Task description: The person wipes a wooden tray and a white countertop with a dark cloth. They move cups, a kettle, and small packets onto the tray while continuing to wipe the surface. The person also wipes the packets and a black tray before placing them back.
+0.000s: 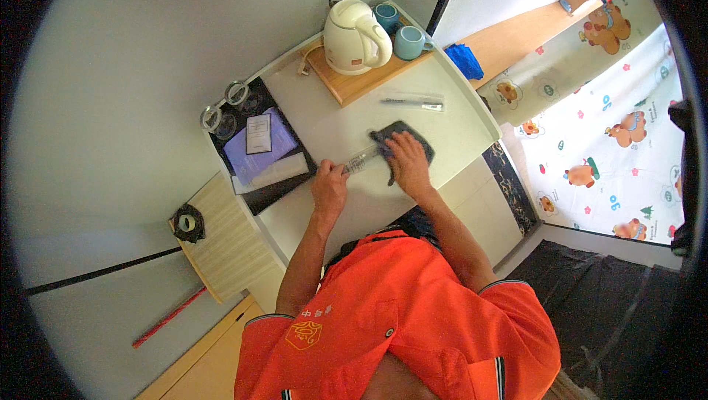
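My left hand (329,189) pinches one end of a slim clear plastic packet (362,160) that bears print; what is inside cannot be made out. The packet's other end reaches the edge of a dark grey cloth (420,140), bunched on the white tabletop (310,107). Over that cloth lies my right hand (408,168), palm down with its fingers spread, pressing on it. Whether the right fingers grip the fabric is hard to see. Beyond the cloth, a pen-like item in a clear sleeve (412,102) lies flat on the table.
A cream electric kettle (345,40) and two blue mugs (410,43) stand on a wooden board (340,87) at the back. To the left, a black mat (260,201) carries drinking glasses (224,123), a purple folder (243,162) and a small card (259,133). A raised rim (470,76) edges the table.
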A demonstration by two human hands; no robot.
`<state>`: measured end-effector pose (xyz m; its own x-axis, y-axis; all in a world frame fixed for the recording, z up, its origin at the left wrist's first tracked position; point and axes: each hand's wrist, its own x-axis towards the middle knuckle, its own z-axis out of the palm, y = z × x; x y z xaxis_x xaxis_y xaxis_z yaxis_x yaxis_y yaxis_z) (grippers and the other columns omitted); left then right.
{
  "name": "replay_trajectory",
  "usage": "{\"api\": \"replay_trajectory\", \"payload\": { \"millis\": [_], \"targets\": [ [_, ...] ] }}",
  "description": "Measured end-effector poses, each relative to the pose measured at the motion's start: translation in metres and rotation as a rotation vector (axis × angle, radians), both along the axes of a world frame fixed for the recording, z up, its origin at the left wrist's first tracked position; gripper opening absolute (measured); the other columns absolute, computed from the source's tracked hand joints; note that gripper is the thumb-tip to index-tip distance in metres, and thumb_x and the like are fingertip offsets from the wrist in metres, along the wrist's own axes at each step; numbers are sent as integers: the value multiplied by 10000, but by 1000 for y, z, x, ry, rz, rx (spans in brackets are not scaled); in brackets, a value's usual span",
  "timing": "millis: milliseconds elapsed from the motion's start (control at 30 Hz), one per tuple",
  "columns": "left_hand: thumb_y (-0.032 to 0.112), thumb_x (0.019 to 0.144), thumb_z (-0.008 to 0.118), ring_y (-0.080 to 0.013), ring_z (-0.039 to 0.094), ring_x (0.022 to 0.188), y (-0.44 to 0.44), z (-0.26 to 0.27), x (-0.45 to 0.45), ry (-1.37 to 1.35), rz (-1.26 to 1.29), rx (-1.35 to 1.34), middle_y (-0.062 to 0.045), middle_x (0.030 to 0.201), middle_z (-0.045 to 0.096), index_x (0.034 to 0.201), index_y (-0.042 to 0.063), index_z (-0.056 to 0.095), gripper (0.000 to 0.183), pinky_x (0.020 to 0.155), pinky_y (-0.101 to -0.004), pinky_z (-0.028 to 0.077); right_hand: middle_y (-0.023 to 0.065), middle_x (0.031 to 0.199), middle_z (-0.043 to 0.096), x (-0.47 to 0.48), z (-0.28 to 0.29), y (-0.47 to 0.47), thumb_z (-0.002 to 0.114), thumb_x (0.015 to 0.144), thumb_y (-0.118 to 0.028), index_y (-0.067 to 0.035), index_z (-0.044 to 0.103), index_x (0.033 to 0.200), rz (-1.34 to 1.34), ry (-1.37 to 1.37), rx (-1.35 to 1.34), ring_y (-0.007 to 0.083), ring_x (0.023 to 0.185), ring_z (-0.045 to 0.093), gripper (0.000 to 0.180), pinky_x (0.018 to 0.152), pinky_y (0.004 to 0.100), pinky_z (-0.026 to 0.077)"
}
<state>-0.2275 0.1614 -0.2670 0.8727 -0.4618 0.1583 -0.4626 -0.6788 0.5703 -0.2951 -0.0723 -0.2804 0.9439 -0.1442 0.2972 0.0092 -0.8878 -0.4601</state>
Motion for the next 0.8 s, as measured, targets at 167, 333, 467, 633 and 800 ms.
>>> {"api": "replay_trajectory", "payload": {
  "millis": [167,333,467,633,800],
  "targets": [
    [114,848,751,-349,627,946,0,-6,1,-77,-8,43,-132,1011,586,1014,22,715,193,785,-462,530,172,1464,546,-8,0,-47,663,921,-73,-23,608,1327,-247,37,-36,406,1410,443,412,1168,511,350],
    [108,841,760,-367,640,963,1,-14,-3,-10,37,-36,-141,1056,611,1071,24,699,253,811,-475,531,194,1440,553,-9,6,-39,664,899,-76,-29,608,1287,-248,-170,47,429,1362,480,395,1141,538,381],
    [104,844,755,-385,660,977,-2,-21,-4,87,136,-73,-167,1087,650,1120,30,683,296,811,-487,531,177,1464,544,-8,9,23,710,831,-5,-63,620,1330,127,-101,165,403,1414,451,511,1161,512,371],
    [109,841,759,-397,671,935,4,-23,2,92,80,-49,-178,1021,682,1103,32,677,285,800,-487,529,151,1507,501,-6,10,34,699,884,-101,-132,593,1383,188,84,0,383,1460,389,510,1179,542,331],
    [124,841,762,-391,673,899,4,-25,0,108,85,-41,-176,991,686,1091,33,680,278,787,-479,530,152,1499,507,-10,3,-14,681,891,-109,-108,603,1363,-104,31,-17,394,1434,409,478,1169,528,334]
  ]
}}
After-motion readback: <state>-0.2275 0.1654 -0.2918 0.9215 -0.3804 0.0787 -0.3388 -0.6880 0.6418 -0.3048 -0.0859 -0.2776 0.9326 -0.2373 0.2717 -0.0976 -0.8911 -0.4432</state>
